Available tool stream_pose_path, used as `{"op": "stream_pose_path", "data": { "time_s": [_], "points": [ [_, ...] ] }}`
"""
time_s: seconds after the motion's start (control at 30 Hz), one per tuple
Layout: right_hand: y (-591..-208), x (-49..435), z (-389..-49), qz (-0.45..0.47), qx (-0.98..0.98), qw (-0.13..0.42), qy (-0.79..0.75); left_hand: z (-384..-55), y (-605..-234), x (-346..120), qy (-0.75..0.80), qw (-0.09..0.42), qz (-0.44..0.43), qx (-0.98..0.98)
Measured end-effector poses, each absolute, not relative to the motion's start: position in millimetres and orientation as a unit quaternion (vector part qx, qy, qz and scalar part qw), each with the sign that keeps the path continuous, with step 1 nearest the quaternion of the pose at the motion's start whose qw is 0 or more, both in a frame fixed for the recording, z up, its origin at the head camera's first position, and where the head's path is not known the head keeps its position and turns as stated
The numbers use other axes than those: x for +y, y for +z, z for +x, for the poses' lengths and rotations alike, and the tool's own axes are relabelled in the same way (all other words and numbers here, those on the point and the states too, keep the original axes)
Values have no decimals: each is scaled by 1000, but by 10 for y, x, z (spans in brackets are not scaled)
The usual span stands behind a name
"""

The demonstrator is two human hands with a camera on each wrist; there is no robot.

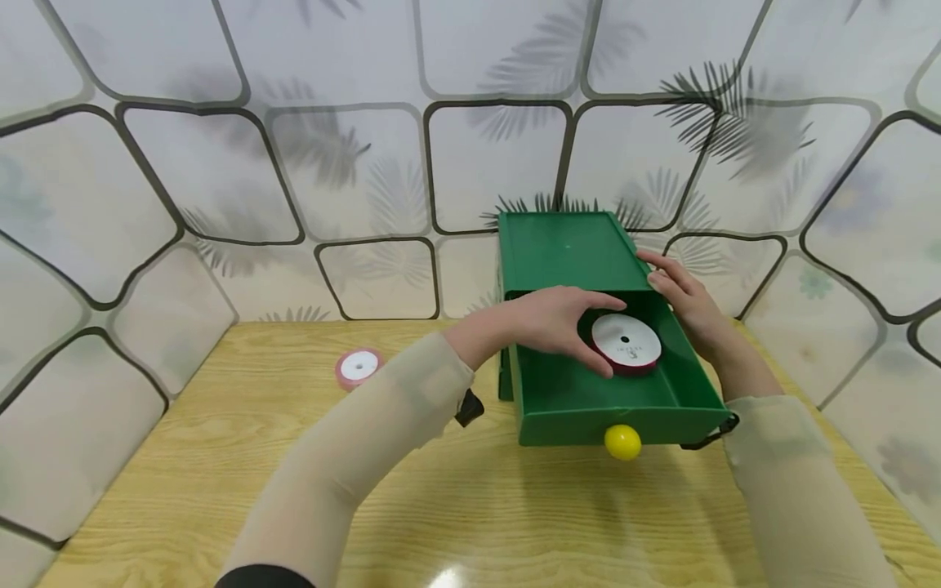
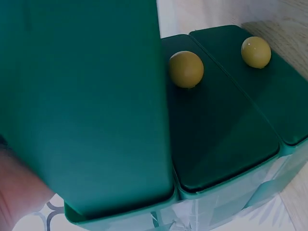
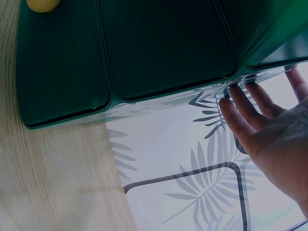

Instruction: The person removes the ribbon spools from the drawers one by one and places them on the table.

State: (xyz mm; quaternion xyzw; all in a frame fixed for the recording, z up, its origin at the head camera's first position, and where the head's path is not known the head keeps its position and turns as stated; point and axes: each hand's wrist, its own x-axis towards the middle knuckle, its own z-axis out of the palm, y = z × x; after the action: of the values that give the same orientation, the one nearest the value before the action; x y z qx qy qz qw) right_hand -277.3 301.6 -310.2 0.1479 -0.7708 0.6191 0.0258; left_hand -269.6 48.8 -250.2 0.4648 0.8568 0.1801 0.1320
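Observation:
A green drawer cabinet (image 1: 566, 253) has its top drawer (image 1: 562, 390) pulled out, with a yellow round knob (image 1: 622, 442) on the front. Inside lies a dark red ribbon spool (image 1: 628, 341) with a white label. My left hand (image 1: 555, 322) reaches over the drawer, thumb and fingers spread apart at the spool's left side. Whether they touch it I cannot tell. On the cabinet's right side, my right hand (image 1: 687, 306) rests with extended fingers; its fingers (image 3: 240, 113) also show against that side in the right wrist view.
A pink ribbon spool (image 1: 359, 367) lies on the wooden table (image 1: 243, 425), left of the cabinet and partly behind the left forearm. Two lower drawers with yellow knobs (image 2: 186, 69) are closed. A patterned backdrop (image 1: 375, 171) stands behind and at both sides.

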Motion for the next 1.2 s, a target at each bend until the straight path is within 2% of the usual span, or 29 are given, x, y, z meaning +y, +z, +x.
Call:
{"op": "stream_pose_path", "data": {
  "time_s": [0.37,1.2],
  "points": [
    [-3116,3000,-2775,152,-770,26,619,-2865,-2595,680,164,162,486,843],
    [-3105,3028,-2778,144,-775,20,615,-2876,-2668,786,125,149,513,836]
  ]
}}
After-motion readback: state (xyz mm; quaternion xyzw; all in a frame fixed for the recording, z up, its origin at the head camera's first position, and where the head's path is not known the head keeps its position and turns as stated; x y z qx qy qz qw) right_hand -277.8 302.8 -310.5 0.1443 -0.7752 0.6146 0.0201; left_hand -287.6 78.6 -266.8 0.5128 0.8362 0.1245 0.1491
